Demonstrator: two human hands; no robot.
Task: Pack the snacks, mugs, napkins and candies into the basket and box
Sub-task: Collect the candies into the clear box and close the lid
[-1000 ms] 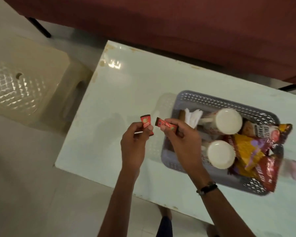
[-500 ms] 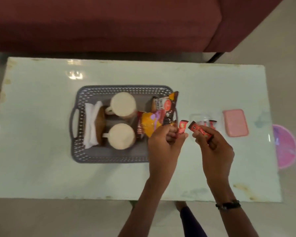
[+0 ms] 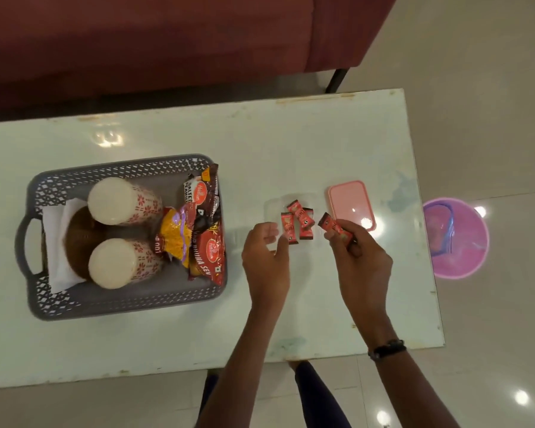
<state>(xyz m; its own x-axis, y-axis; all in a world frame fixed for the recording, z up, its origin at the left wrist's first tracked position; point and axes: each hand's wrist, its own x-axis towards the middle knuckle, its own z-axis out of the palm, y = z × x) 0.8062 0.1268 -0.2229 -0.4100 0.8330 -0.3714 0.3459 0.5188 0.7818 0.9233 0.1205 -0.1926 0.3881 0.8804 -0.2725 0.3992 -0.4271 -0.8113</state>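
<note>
Basket (image 3: 127, 299) looks basically packed: 2 mugs (image 3: 122, 200) lying on their sides w/ pale bottoms toward the camera, white napkins (image 3: 54, 242) folded at the handle end, a brown round thing under them (can't tell what), and snack packets (image 3: 204, 239) stacked at the right end, at least 3, maybe 4, overlap makes the count shaky. What's left, by my read, is the candies. The clear box (image 3: 274, 208) sits on the table (image 3: 167, 335) just right of the basket, between it and the pink lid (image 3: 351, 203); box walls are barely visible so its edges are a guess. 3 red candies (image 3: 301, 222) lie there, appx inside the box, touching/overlapping each other. Left hand (image 3: 266, 261) is beside them, fingers loosely curled, thumb and forefinger right at the leftmost candy; can't tell if it's pinching it or has let go. Right hand (image 3: 360, 261) pinches a 4th candy (image 3: 334, 228) btwn thumb and fingers, held just above the table, near the lid's left edge and not yet in w/ the others. So 4 candies total in sight, 1 lid, 1 box, 1 basket. Remaining, prob: drop the 4th in, then put the lid on. A pink bin (image 3: 457, 239) stands on the floor past the table's right end.
</note>
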